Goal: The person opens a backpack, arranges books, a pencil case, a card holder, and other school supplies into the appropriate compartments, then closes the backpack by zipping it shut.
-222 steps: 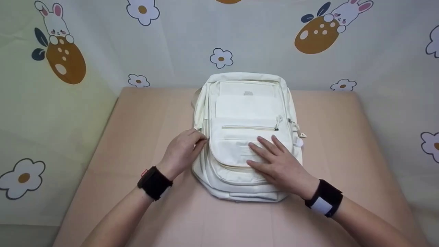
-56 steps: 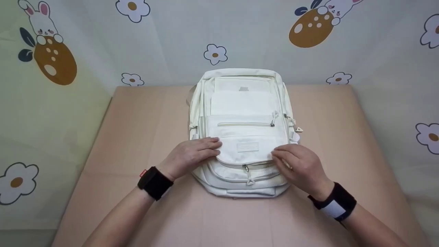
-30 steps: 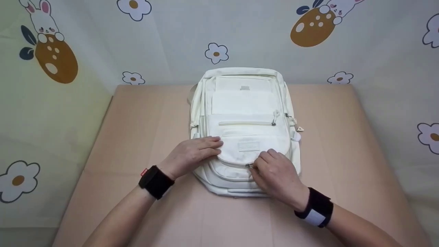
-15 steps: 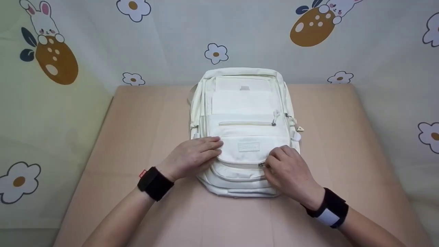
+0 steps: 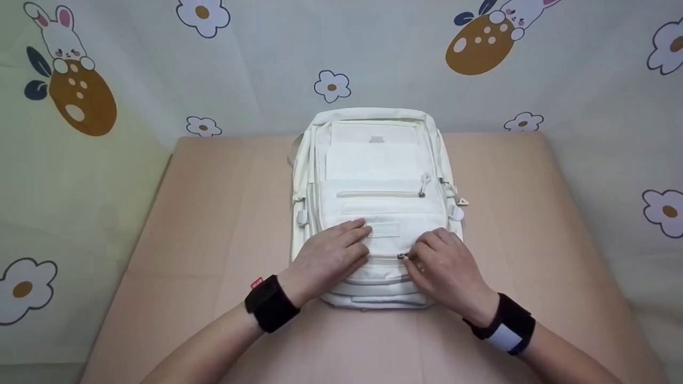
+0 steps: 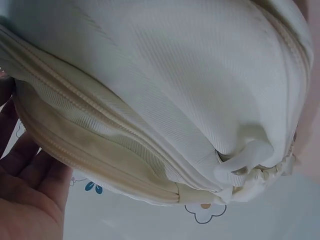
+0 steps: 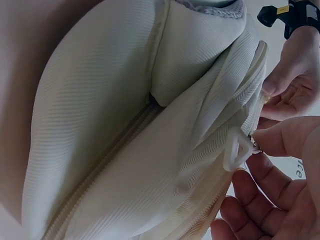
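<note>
A cream backpack (image 5: 379, 160) lies on its back, front pockets facing up. My right hand (image 5: 448, 266) pinches the zipper pull (image 5: 403, 256) of the lower front pocket, right of its middle. In the right wrist view, a white triangular tab (image 7: 237, 150) hangs from this pull, with thumb and forefinger of the right hand (image 7: 280, 175) at its top. My left hand (image 5: 336, 258) rests on the pocket front with fingers nearly straight, beside the sewn label (image 5: 385, 230); its thumb is hidden there. The left wrist view shows the left hand (image 6: 32, 195) along the zipped edge.
The bag lies on a pinkish-tan table (image 5: 224, 213), reaching close to its far edge. Behind hangs a pale curtain (image 5: 267, 58) printed with flowers and rabbits. A second zipper (image 5: 379, 194) crosses the bag higher up. Black bands (image 5: 272, 304) circle both wrists.
My right hand, flat on the pocket at first, pinched the pull and drew it a little to the right. My left hand has just slid rightward across the pocket, nearer the label.
</note>
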Demonstrator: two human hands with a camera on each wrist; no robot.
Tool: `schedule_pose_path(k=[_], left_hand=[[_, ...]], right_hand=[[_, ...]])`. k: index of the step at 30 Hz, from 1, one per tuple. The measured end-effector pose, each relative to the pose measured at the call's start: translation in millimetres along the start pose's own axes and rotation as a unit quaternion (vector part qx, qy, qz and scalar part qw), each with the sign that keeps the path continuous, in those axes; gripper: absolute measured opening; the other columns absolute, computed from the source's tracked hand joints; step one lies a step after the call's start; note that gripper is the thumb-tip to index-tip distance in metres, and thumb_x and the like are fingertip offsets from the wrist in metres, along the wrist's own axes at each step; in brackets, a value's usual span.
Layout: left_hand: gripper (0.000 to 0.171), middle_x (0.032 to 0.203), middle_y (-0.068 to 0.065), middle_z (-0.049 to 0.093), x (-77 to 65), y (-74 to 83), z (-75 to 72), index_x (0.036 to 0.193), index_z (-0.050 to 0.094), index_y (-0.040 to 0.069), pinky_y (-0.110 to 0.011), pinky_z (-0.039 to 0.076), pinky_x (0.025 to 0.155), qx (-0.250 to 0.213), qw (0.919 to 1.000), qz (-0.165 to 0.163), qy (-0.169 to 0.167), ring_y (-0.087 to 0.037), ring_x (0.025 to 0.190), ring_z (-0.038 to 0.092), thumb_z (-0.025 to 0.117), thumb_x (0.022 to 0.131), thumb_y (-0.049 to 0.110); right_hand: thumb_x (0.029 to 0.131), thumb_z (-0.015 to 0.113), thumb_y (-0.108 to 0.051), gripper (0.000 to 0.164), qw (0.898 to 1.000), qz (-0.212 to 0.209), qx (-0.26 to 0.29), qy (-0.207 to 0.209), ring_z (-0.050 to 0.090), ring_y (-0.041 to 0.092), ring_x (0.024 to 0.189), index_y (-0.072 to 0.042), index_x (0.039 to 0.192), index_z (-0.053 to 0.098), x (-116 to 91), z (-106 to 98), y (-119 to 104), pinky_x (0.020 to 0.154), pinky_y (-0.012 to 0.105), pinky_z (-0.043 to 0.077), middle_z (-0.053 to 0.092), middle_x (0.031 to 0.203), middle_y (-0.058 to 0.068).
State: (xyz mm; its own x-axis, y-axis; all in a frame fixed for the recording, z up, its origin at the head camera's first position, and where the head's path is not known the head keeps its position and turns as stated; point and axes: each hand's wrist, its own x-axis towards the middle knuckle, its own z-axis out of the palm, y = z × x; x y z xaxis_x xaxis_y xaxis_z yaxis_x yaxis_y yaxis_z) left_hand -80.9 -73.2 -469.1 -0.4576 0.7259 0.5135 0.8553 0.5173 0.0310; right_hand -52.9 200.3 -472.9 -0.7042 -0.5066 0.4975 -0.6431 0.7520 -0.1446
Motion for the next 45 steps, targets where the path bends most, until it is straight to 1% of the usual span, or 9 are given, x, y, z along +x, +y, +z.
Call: schedule_pose_path(k=[3,8,11,15,23,27,32,38,45], left_hand=[[0.008,0.132,-0.011,0.066,-7.3,4.3,3.0,0.096,0.071,0.011,-0.034,0.043,0.111,0.018,0.9998,-0.002,0.002,-0.027,0.131,0.057,0.072,0.096,0.018],[0.006,0.133,-0.012,0.066,-14.4,8.7,1.6,0.096,0.068,0.01,-0.034,0.042,0.111,0.037,0.9993,-0.007,-0.002,-0.027,0.13,0.058,0.071,0.097,0.016],[0.005,0.133,-0.012,0.066,-14.1,10.2,0.4,0.094,0.067,0.01,-0.034,0.042,0.111,0.045,0.9988,-0.013,-0.012,-0.026,0.13,0.058,0.069,0.097,0.013],[0.006,0.133,-0.01,0.067,-12.3,11.5,1.3,0.093,0.065,0.009,-0.034,0.042,0.111,0.055,0.998,-0.016,-0.027,-0.024,0.129,0.059,0.065,0.098,0.012],[0.007,0.136,-0.011,0.065,-4.4,9.9,1.9,0.094,0.065,0.008,-0.034,0.04,0.112,0.043,0.9978,-0.018,-0.047,-0.025,0.132,0.056,0.061,0.1,0.01],[0.008,0.135,-0.011,0.065,-2.5,9.2,2.7,0.093,0.065,0.008,-0.034,0.04,0.112,0.04,0.9981,-0.017,-0.044,-0.025,0.132,0.057,0.062,0.1,0.01],[0.009,0.136,-0.011,0.065,-0.2,7.9,2.6,0.093,0.064,0.009,-0.034,0.04,0.112,0.034,0.9984,-0.017,-0.043,-0.025,0.132,0.056,0.061,0.101,0.011],[0.01,0.136,-0.011,0.065,1.9,5.4,2.6,0.091,0.063,0.008,-0.035,0.04,0.112,0.032,0.9985,-0.014,-0.043,-0.026,0.133,0.056,0.06,0.101,0.01],[0.01,0.127,-0.01,0.07,8.9,3.9,2.2,0.087,0.066,0.008,-0.034,0.046,0.108,0.049,0.9988,-0.001,0.003,-0.026,0.126,0.061,0.066,0.097,0.011]], right_hand=[[0.084,0.079,-0.019,0.013,1.0,0.001,0.008,-0.001,0.055,0.02,0.086,-0.014,0.083,0.068,-3.6,3.4,-4.0,0.073,0.036,0.047,0.061,0.087,-0.002],[0.085,0.08,-0.019,0.015,1.0,-0.001,0.028,0.008,0.055,0.019,0.087,-0.014,0.083,0.066,-4.9,7.5,-7.8,0.074,0.036,0.047,0.06,0.087,-0.002],[0.085,0.082,-0.018,0.016,0.999,-0.002,0.039,0.015,0.054,0.019,0.087,-0.014,0.083,0.066,-6.0,7.3,-7.8,0.075,0.036,0.047,0.06,0.088,-0.002],[0.084,0.084,-0.016,0.017,0.999,-0.009,0.037,0.022,0.055,0.02,0.087,-0.013,0.084,0.067,-9.5,5.8,-6.5,0.075,0.036,0.047,0.061,0.087,-0.001],[0.084,0.084,-0.017,0.018,0.999,-0.013,0.013,0.034,0.053,0.022,0.082,-0.013,0.084,0.066,-11.9,-1.9,-0.5,0.069,0.036,0.042,0.061,0.084,-0.001],[0.084,0.084,-0.015,0.019,0.999,-0.012,0.014,0.039,0.053,0.022,0.081,-0.011,0.084,0.066,-15.5,-7.2,5.6,0.069,0.035,0.042,0.061,0.084,0.0],[0.081,0.087,-0.012,0.02,0.999,0.013,0.013,0.034,0.052,0.02,0.078,-0.012,0.085,0.067,-20.6,-15.5,16.7,0.067,0.034,0.041,0.063,0.082,-0.002],[0.076,0.09,-0.006,0.024,0.998,0.038,0.018,0.042,0.051,0.016,0.075,-0.013,0.085,0.068,-25.4,-21.7,29.4,0.067,0.031,0.038,0.064,0.077,-0.006],[0.077,0.089,-0.005,0.021,0.998,0.039,0.025,0.045,0.05,0.015,0.074,-0.012,0.088,0.072,-22.8,-22.9,35.5,0.067,0.03,0.038,0.065,0.077,-0.005]])
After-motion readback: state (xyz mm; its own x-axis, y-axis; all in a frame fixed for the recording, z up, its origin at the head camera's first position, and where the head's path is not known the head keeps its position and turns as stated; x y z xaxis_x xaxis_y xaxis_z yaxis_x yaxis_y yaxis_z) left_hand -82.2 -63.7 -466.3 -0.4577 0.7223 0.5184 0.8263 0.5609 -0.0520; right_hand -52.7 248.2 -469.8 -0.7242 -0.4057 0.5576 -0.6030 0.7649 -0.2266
